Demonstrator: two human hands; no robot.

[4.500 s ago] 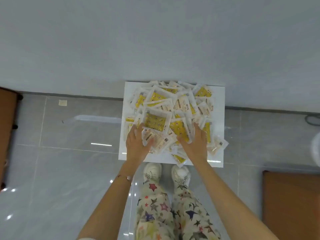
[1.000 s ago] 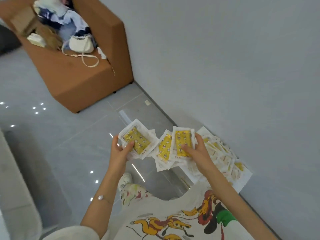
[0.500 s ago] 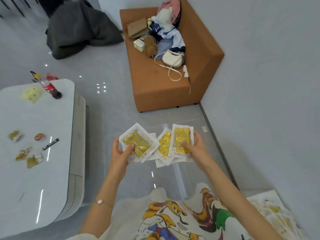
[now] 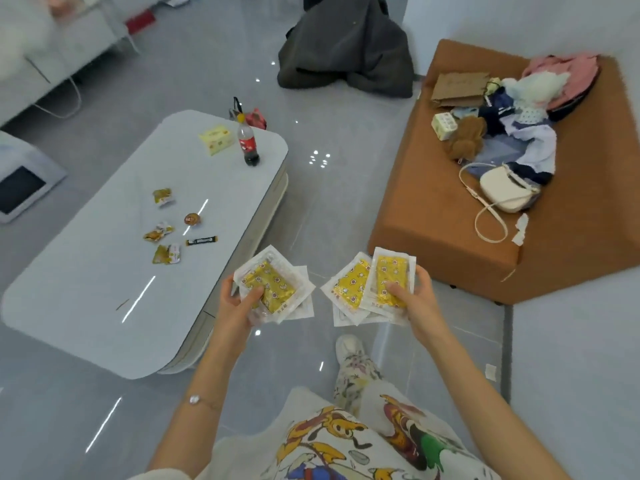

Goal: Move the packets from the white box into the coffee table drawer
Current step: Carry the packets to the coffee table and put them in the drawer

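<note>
Yellow packets (image 4: 273, 289) now in separate bunches.

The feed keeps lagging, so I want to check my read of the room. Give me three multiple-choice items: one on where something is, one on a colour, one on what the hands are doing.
1. Where does the bottle stand?
A. on the coffee table
B. on the floor
C. on a chair

2. What colour is the handbag on the sofa?
A. black
B. cream white
C. red

3. What are the left hand and right hand doing?
A. both are empty
B. only the left holds something
C. each grips a stack of packets

Answers:
1 A: the bottle stands upright near the table's far end.
2 B: the bag looks pale cream against the brown seat.
3 C: both hands clasp yellow-and-white stacks.
</note>
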